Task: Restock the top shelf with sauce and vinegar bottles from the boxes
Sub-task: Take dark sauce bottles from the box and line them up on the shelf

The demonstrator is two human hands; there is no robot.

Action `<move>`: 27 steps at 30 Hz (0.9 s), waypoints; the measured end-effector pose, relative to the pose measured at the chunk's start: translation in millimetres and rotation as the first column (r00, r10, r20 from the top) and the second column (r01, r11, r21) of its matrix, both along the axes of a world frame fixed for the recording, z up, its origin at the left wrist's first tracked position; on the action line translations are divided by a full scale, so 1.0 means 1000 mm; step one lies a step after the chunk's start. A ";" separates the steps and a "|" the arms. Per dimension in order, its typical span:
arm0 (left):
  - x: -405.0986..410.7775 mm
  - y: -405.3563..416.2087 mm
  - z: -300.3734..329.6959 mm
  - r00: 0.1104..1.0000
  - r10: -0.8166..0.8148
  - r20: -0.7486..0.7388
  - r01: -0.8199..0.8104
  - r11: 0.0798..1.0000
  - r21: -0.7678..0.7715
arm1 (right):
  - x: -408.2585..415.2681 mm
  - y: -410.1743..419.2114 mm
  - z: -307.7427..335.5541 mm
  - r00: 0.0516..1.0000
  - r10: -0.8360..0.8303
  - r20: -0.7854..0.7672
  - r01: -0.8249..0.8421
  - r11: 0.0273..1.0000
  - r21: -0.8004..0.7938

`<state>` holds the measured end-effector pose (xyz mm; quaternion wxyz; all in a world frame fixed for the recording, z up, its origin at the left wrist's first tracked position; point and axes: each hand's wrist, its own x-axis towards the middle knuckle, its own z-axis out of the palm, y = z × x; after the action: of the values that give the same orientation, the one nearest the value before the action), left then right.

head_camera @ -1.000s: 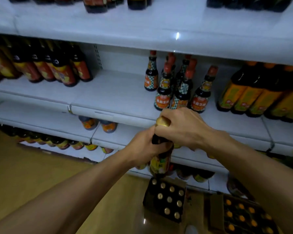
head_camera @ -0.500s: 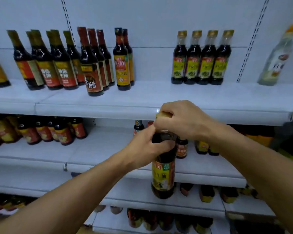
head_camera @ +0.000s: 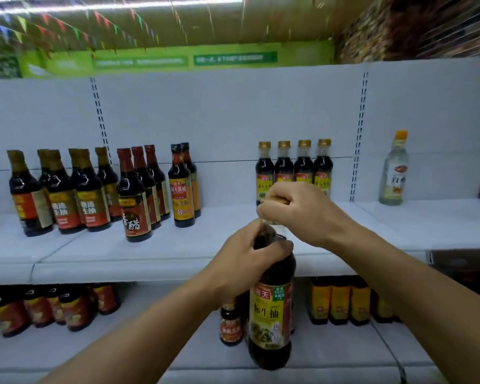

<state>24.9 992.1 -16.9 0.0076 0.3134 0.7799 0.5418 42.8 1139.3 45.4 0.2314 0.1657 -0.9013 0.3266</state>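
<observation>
A white top shelf runs across a shop aisle, part-stocked with dark sauce and vinegar bottles in ranks by label, and with open room in front of a row of four gold-capped bottles, probably the slot this bottle is meant for, as the labels look alike. A lone clear bottle with an orange cap stands well apart at right. Below, the lower shelf carries red- and yellow-labelled stock. In front, a person holds one sauce bottle upright in the air, below the top shelf's level: the left hand is wrapped round its shoulder to carry the weight, while the right hand is clamped over the cap, seemingly to steady it. Its yellow label reads "生抽"; a red-labelled vinegar bottle on the shelf shows "香醋".
</observation>
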 end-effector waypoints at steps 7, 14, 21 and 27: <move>-0.017 0.025 0.039 0.999 -0.023 -0.040 0.025 0.998 0.052 | -0.019 0.025 0.028 0.998 0.011 -0.065 -0.017 0.996 -0.089; -0.038 0.058 0.091 0.994 -0.051 -0.093 0.063 0.989 0.131 | -0.045 0.050 0.068 0.986 -0.023 -0.164 -0.007 0.983 -0.183; -0.069 0.081 0.109 0.994 -0.030 -0.106 0.048 0.984 0.174 | -0.065 0.070 0.066 0.976 -0.032 -0.217 -0.033 0.957 -0.290; -0.092 0.091 0.110 0.992 -0.012 -0.125 0.037 0.979 0.200 | -0.079 0.088 0.040 0.986 -0.006 -0.166 -0.051 0.941 -0.335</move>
<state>-67.5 1083.2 92.9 -0.0657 0.3551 0.7160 0.5974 -35.9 1226.8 85.5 0.3263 0.1602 -0.8076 0.4644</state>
